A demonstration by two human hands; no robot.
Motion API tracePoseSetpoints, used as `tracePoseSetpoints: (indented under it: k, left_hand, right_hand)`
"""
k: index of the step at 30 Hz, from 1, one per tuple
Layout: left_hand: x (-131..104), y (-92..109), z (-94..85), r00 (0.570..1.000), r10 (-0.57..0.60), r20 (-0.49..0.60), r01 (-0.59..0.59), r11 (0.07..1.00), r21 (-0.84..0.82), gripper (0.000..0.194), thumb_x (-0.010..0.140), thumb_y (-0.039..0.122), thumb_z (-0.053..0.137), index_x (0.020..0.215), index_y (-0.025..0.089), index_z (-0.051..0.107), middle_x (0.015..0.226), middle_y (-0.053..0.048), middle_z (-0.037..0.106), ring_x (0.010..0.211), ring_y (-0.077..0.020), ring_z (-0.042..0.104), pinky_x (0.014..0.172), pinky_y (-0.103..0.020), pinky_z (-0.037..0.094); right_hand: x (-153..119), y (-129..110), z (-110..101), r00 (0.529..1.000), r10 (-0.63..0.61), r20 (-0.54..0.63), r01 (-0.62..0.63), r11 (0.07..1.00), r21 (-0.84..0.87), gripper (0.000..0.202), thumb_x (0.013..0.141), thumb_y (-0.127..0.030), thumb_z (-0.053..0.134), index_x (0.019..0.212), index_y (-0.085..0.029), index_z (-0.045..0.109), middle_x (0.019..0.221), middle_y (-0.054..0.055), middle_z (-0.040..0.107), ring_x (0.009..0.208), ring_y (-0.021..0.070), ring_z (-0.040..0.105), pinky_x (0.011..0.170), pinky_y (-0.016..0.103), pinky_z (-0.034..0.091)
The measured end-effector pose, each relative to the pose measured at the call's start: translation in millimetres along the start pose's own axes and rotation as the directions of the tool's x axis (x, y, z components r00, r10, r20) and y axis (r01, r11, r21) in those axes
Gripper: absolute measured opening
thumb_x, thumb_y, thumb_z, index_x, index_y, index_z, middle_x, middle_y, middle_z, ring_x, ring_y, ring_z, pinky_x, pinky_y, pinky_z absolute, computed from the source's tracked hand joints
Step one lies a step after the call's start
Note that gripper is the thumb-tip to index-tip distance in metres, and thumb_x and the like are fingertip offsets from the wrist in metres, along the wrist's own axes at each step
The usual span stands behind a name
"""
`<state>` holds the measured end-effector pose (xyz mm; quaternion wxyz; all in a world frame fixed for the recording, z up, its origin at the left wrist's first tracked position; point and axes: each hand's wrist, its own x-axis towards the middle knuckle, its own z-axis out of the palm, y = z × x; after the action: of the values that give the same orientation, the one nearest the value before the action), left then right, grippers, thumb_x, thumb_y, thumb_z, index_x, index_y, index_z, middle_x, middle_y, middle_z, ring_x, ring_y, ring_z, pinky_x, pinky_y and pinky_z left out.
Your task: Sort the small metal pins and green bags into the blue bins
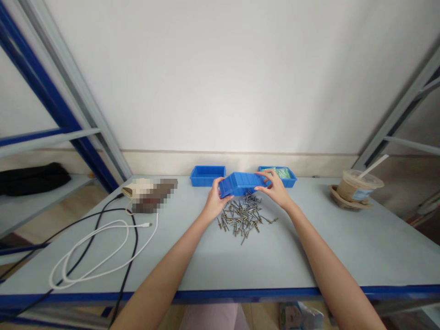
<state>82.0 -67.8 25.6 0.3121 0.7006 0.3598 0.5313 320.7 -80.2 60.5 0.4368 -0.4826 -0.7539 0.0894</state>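
Note:
Between my hands a blue plastic bin [244, 180] is held tipped over, its underside toward me, above a loose pile of pop rivets [243, 217] on the grey tabletop. My left hand [216, 201] grips the bin's left end, thumb below and fingers above. At its right end my right hand [274, 188] pinches the bin with fingers and thumb. The bin's inside faces away and is hidden. Behind it, to the left, stands another blue bin [207, 176] with nothing seen in it. A third blue bin [290, 178] at the right holds a green and white packet [282, 173].
A white cable [94, 274] and black cables [136, 243] loop across the table's left side, near a blurred-out brown object [154, 197]. On the right a plastic cup [359, 185] with a straw sits in a cardboard holder [343, 202]. Shelf posts flank both sides; a wall stands behind.

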Motion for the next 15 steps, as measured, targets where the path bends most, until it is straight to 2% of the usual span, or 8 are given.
tracePoseSetpoints:
  k: [2,6,10,15]
  left_hand:
    - [1.2,-1.2,-2.6,1.000,0.017,-0.003,-0.017,0.999,0.038,0.058,0.064,0.021,0.068,0.113,0.020,0.036,0.113,-0.007,0.050,0.102,-0.0201,0.052,0.087,-0.031,0.043]
    - [2.6,-7.5,-4.7,0.999,0.030,-0.012,-0.030,0.998,0.053,0.057,0.064,0.020,0.068,0.113,0.020,0.037,0.114,-0.007,0.049,0.103,-0.0193,0.051,0.088,-0.030,0.041]
    - [3.4,-12.9,-2.9,0.999,-0.013,-0.039,0.013,1.000,0.004,0.061,0.061,0.021,0.070,0.113,0.021,0.038,0.117,-0.007,0.048,0.105,-0.0205,0.051,0.087,-0.029,0.043]
    - [3.2,-10.8,-0.7,0.998,0.001,-0.062,-0.004,0.999,-0.034,0.061,0.062,0.024,0.070,0.113,0.021,0.038,0.119,-0.008,0.047,0.108,-0.0213,0.049,0.086,-0.029,0.044]
  right_hand:
    - [0.0,-0.8,-0.5,1.000,-0.009,-0.002,0.009,0.999,0.031,0.051,0.065,-0.048,0.067,0.109,-0.023,0.059,0.110,0.007,0.045,0.072,0.0133,0.051,0.067,0.031,0.049]
    - [-0.7,0.2,-0.3,1.000,0.024,0.001,-0.024,0.992,0.121,0.058,0.058,-0.044,0.073,0.109,-0.021,0.058,0.114,0.008,0.045,0.071,0.0125,0.051,0.063,0.029,0.050]
    - [-2.0,8.6,4.3,0.996,0.089,0.006,-0.089,0.980,0.180,0.055,0.063,-0.035,0.069,0.113,-0.021,0.054,0.118,0.009,0.046,0.081,0.0161,0.053,0.061,0.028,0.051]
    - [-3.6,22.5,17.7,0.995,0.100,-0.028,-0.093,0.978,0.184,0.064,0.067,-0.031,0.064,0.125,-0.018,0.042,0.120,0.011,0.048,0.091,0.0196,0.053,0.064,0.029,0.051]
